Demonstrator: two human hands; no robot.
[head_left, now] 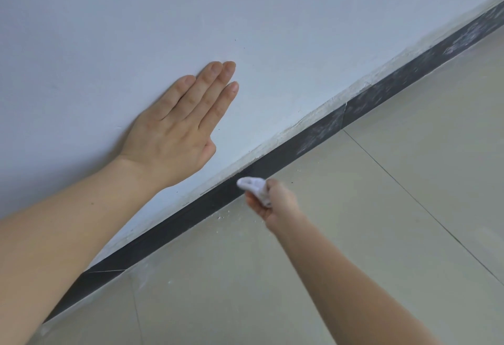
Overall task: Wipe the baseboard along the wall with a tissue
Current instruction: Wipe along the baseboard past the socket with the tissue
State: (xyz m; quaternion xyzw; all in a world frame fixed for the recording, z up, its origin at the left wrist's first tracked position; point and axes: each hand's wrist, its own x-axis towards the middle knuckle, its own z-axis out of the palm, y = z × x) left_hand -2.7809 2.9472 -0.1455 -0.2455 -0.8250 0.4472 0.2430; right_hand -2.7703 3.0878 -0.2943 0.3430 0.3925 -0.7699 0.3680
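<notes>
Left hand (174, 129) lies flat on the wall (245, 17) for support while right hand (275, 202) pinches a tissue (252, 185) against the baseboard (283, 155).

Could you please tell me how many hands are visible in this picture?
2. The left hand lies flat on the pale painted wall; the right hand holds a crumpled white tissue at the dark grey baseboard strip. No others show.

A dark baseboard (286, 153) is seen running from 8 o'clock to 2 o'clock, smeared with pale dust toward 2. A crumpled white tissue (252, 185) is held against it, just toward 6 from centre.
</notes>
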